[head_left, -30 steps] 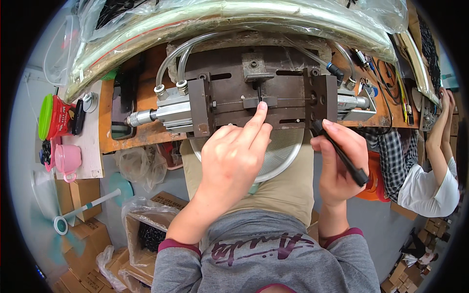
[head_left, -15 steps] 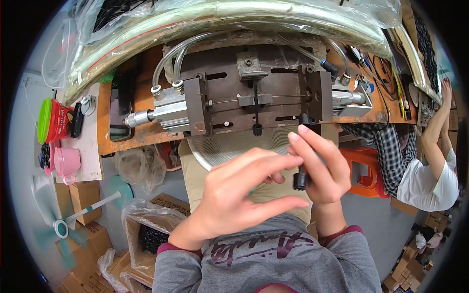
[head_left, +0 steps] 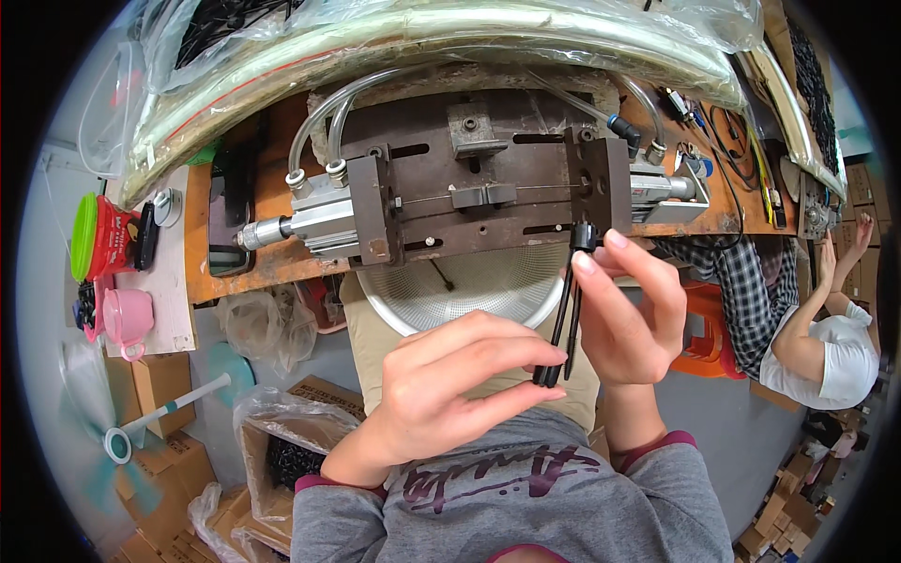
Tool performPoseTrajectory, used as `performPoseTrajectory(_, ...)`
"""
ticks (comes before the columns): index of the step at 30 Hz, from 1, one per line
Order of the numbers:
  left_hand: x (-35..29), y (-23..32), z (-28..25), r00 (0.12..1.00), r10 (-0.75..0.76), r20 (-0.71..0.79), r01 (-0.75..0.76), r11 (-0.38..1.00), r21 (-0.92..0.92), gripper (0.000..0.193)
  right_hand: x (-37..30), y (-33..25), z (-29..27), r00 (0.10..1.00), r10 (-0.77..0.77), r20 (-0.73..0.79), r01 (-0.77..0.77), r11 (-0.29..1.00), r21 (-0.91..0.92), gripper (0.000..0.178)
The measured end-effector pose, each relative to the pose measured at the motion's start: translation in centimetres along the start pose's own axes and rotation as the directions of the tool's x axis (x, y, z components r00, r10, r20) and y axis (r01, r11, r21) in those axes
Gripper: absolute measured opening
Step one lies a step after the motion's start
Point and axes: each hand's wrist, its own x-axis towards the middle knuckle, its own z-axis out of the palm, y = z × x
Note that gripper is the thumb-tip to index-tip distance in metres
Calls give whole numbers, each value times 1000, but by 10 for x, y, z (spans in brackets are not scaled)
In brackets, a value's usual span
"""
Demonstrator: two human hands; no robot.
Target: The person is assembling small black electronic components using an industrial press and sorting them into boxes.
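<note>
Space before the orange-brown wooden bench edge (head_left: 282,272) holds my left grip (head_left: 449,387) and right grip (head_left: 636,327), both pinching slim black rods (head_left: 560,314).

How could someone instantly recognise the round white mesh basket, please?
Find the brown wooden workbench. Below its front edge, above the khaki trousers, is the white mesh basket. Round and perforated, it differs from the crumpled clear plastic bag to its left.

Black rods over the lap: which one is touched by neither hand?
The rod lying in the white basket; the others are held by the left hand and right hand.
</note>
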Motion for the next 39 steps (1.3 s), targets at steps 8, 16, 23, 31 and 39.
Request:
performPoseTrajectory(8, -5, -1, -2, 999, -10, 31, 8, 999, 51, 30, 17, 1, -10, 552, 598, 581, -759, 71, 648, 29)
performPoseTrajectory(16, -9, 2, -3, 995, -3, 95, -6, 995, 95, 29, 24, 18, -18, 528, 691, 494, -689, 8, 725, 25)
performPoseTrajectory(23, 7, -33, 3, 987, 140, -79, -57, 762, 646, 29, 14, 12, -27, 672, 658, 339, -590, 200, 782, 39)
performPoseTrajectory(31, 13, -49, 6, 996, 83, -38, -22, 624, 781, 27, 17, 6, -31, 790, 536, 299, -501, 282, 818, 41)
performPoseTrajectory(39, 18, -46, 8, 997, 55, -55, 4, 670, 743, 24, 24, 4, -28, 805, 438, 401, -565, 357, 744, 26)
